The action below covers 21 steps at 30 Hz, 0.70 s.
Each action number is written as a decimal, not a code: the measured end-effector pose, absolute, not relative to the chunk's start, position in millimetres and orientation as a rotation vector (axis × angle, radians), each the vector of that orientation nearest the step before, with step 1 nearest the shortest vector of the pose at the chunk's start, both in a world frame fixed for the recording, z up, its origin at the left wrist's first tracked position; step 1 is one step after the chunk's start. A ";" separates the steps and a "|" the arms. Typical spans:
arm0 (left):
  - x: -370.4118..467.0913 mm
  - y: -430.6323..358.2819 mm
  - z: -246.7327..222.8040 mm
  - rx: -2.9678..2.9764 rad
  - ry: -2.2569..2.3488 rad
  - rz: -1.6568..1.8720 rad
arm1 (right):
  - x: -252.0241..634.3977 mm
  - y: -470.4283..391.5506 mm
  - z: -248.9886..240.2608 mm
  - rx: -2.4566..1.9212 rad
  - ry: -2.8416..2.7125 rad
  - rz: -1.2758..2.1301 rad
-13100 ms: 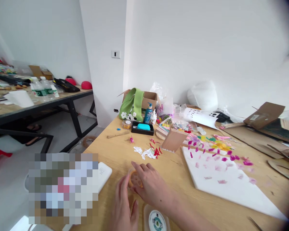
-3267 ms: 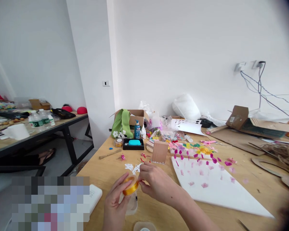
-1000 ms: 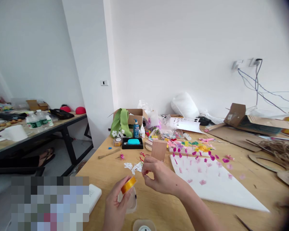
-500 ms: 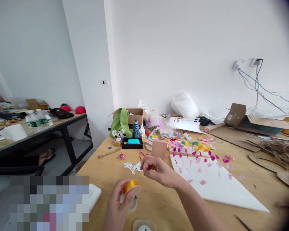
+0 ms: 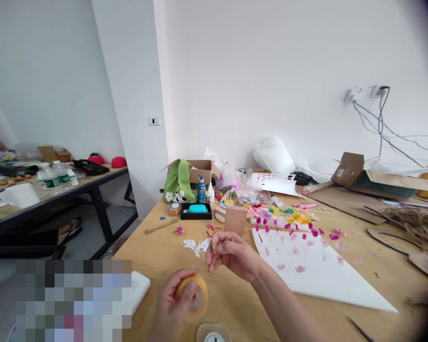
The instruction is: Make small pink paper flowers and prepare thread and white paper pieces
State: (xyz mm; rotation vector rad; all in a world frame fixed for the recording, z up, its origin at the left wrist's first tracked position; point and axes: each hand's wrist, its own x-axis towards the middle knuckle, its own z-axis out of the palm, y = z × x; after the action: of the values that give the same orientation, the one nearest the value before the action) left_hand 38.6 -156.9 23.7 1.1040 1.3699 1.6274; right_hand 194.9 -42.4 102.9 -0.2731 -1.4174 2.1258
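My left hand (image 5: 176, 299) grips a spool of yellow thread (image 5: 200, 312), its round flat side turned up toward me and slightly blurred. Up and to the right of it, my right hand (image 5: 231, 256) hovers over the table with thumb and fingers pinched together. Whatever lies between those fingertips is too small to make out. Just beyond my right fingertips are small white cut-out pieces (image 5: 195, 247). A round clear container with a white label (image 5: 214, 335) sits below the spool at the bottom edge.
To the right lies a white foam board (image 5: 328, 280) with magenta and pink petals on it. A brown block (image 5: 234, 220) and a black tray (image 5: 196, 217) with a turquoise case stand farther back. Dark tweezers (image 5: 359, 328) lie at lower right; a white box (image 5: 140, 287) lies left.
The spool has turned in my left hand from tilted edge-on to facing me, and sits slightly lower. My right hand has rotated and dropped a little, its fingers pointing down-left.
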 end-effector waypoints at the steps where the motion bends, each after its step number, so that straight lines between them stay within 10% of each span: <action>1: 37.4 -157.2 24.1 1.097 1.381 1.609 | 194.9 -42.1 102.0 -0.286 -1.419 2.122; 21: 37.5 -158.3 27.2 1.406 1.397 1.467 | 235.9 -82.5 88.5 -0.870 -2.300 1.141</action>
State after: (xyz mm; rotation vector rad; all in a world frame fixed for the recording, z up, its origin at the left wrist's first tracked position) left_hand 37.5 -158.3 27.2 1.4062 1.3972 1.4665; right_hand 235.9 -82.5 88.5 -0.8699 -2.3000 1.1409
